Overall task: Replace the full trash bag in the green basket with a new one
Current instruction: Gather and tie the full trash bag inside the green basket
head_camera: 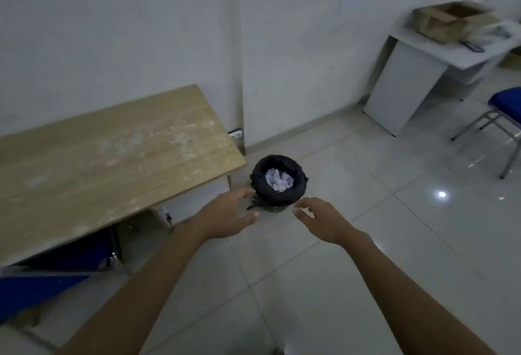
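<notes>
A small green basket stands on the tiled floor by the corner of a wooden table. A black trash bag lines it, folded over the rim, with crumpled white paper inside. My left hand reaches out with fingers spread, its fingertips close to the bag's left side. My right hand hovers just right of the basket, fingers loosely curved and holding nothing. Neither hand grips the bag.
The wooden table fills the left, with blue chairs tucked under it. A white desk with a cardboard box stands at the back right, a blue chair beside it. A white wall runs behind the basket.
</notes>
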